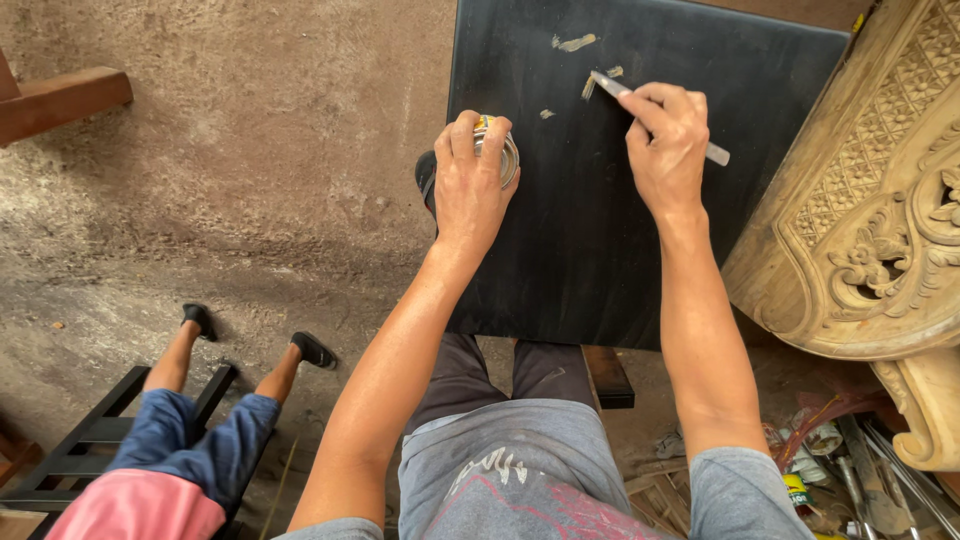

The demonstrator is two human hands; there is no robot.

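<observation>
- 1 view only, from a camera on the person's head.
- It faces steeply down, close over the forearms, onto a black board (600, 200) and the dirt floor (220, 180).

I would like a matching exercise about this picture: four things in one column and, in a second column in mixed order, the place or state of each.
Things:
1. small tin
2. flat blade
3. black panel
4. carved wooden piece

Places or states:
A. bears pale smears
B. stands at the right edge
C. gripped from above by the left hand
D. held in the right hand

Pairs: 1-C, 2-D, 3-A, 4-B
</observation>
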